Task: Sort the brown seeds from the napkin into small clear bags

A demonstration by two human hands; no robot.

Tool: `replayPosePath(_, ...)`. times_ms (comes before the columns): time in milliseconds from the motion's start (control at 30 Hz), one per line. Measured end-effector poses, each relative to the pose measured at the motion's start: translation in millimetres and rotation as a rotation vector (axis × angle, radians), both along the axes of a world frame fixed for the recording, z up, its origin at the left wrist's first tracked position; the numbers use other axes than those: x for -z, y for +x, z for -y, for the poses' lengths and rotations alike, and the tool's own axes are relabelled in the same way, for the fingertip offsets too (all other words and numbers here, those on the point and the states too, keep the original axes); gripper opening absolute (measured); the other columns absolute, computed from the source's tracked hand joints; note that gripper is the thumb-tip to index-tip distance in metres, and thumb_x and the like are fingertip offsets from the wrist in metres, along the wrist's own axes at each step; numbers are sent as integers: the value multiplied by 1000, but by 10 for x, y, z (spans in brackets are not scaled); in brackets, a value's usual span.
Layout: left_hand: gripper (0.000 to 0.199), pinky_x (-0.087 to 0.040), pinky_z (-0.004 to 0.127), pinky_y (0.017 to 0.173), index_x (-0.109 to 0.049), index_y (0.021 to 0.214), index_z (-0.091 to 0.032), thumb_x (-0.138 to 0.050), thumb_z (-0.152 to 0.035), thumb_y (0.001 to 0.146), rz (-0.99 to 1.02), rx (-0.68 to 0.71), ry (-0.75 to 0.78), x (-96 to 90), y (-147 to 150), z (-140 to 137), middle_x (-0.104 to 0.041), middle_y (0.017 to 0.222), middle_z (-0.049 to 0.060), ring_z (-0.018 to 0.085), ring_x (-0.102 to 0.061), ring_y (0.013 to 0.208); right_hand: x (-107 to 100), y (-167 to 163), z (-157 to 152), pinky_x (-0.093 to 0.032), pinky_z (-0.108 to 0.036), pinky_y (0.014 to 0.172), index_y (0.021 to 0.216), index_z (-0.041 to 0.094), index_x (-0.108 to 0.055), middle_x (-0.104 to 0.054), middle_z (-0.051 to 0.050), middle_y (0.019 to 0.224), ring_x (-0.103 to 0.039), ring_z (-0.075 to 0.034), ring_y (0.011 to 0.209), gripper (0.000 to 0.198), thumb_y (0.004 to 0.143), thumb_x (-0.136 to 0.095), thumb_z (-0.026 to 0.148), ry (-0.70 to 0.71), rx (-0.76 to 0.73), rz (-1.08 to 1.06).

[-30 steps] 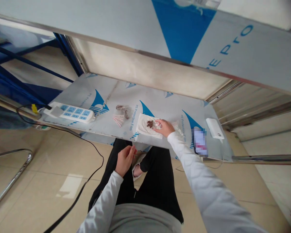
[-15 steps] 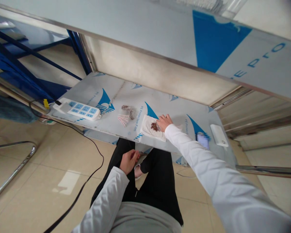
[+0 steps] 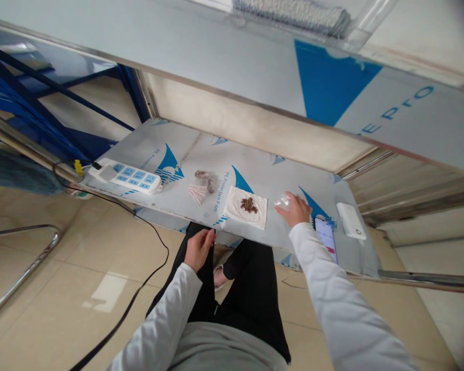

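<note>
My right hand (image 3: 297, 208) is above the metal shelf, its fingers closed around a small clear plastic piece that looks like a crumpled bag (image 3: 281, 201). Left of it lies a white paper tissue (image 3: 260, 220) with a small heap of reddish-brown bits (image 3: 248, 205) on it. My left hand (image 3: 198, 250) rests low over my left thigh, in front of the shelf edge. Its fingers are curled and pressed together; what they hold, if anything, cannot be made out. Farther left are pink-and-white striped strips (image 3: 197, 192) and a clear bag with brown contents (image 3: 205, 178).
A white power strip (image 3: 133, 178) sits at the shelf's left end, its black cable (image 3: 149, 278) hanging to the floor. A phone (image 3: 325, 238) and a white power bank (image 3: 350, 220) lie at the right. An upper shelf (image 3: 216, 62) crosses above.
My right hand has left the brown heap on the tissue and moved right to the clear plastic. My left hand has shifted slightly left and up.
</note>
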State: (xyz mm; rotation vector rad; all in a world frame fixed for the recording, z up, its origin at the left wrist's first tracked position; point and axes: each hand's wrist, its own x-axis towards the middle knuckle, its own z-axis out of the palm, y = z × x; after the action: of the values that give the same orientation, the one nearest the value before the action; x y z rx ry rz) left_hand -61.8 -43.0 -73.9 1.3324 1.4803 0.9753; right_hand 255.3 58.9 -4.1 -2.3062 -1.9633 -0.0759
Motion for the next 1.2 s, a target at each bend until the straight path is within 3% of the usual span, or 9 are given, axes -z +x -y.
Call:
replayPosePath(133, 30, -48, 26, 75, -62, 95, -17, -42, -39, 90, -437, -188, 234, -186, -216, -624, -68, 88, 8, 16, -63, 77, 433, 270, 228, -36, -49, 97, 138, 12, -38, -47, -21, 137, -44, -34, 125, 71, 80, -55, 51, -44, 161, -169)
replayPosePath(233, 33, -42, 35, 94, -58, 115, -15, -40, -27, 90, -660, -137, 278, -258, -356, -1123, -63, 115, 14, 23, -57, 108, 715, 212, 335, -24, -52, 107, 143, 9, -29, -33, -23, 147, -28, -34, 137, 77, 85, -45, 56, -70, 152, -237)
replayPosePath(367, 33, -36, 40, 100, -62, 113, -19, -48, -14, 83, -785, 21, 255, -249, -457, -1450, -61, 126, 12, 26, -52, 119, 851, 40, 378, -11, -51, 113, 148, 4, -16, -22, -21, 152, -17, -30, 142, 66, 95, -18, 43, -30, 249, -239)
replayPosePath(533, 25, -29, 44, 101, -69, 97, -21, -48, -17, 83, -916, 126, 237, -242, -462, -1466, -70, 107, 11, 27, -58, 107, 828, -42, 389, -13, -60, 109, 146, 20, -30, -22, -15, 154, -16, -32, 142, 55, 95, -18, 36, -32, 290, -153)
replayPosePath(667, 25, -29, 46, 97, -68, 77, -16, -45, -22, 84, -978, 127, 232, -273, -429, -1479, -71, 88, 17, 30, -61, 99, 815, -42, 375, -12, -65, 107, 144, 17, -34, -25, -18, 152, -19, -36, 140, 54, 94, -22, 34, -33, 301, -120)
replayPosePath(767, 23, -32, 43, 93, -65, 74, -15, -45, -22, 83, -984, 105, 229, -308, -399, -1503, -71, 87, 18, 29, -62, 96, 768, -32, 363, -12, -64, 107, 144, 15, -35, -25, -18, 152, -18, -35, 141, 55, 93, -26, 34, -21, 292, -133)
replayPosePath(967, 25, -39, 40, 87, -63, 88, -13, -42, -25, 84, -910, -78, 204, -519, -361, -1505, -70, 95, 19, 28, -64, 93, 569, -30, 374, -11, -60, 110, 146, 12, -28, -21, -18, 153, -16, -32, 142, 60, 95, -22, 42, 70, 336, -208)
replayPosePath(1100, 26, -45, 37, 77, -66, 89, -12, -46, -28, 82, -779, -238, 161, -730, -333, -1392, -71, 88, 16, 27, -66, 83, 369, -159, 395, -14, -60, 109, 144, 7, -29, -19, -21, 153, -14, -34, 142, 63, 93, -27, 45, 193, 333, -286)
replayPosePath(1200, 29, -49, 32, 71, -68, 87, -12, -50, -34, 81, -625, -291, 158, -822, -218, -1200, -73, 80, 12, 23, -68, 76, 151, -464, 436, -27, -54, 107, 133, 9, -46, -37, -22, 144, -30, -32, 136, 53, 91, -36, 40, 355, 165, -459)
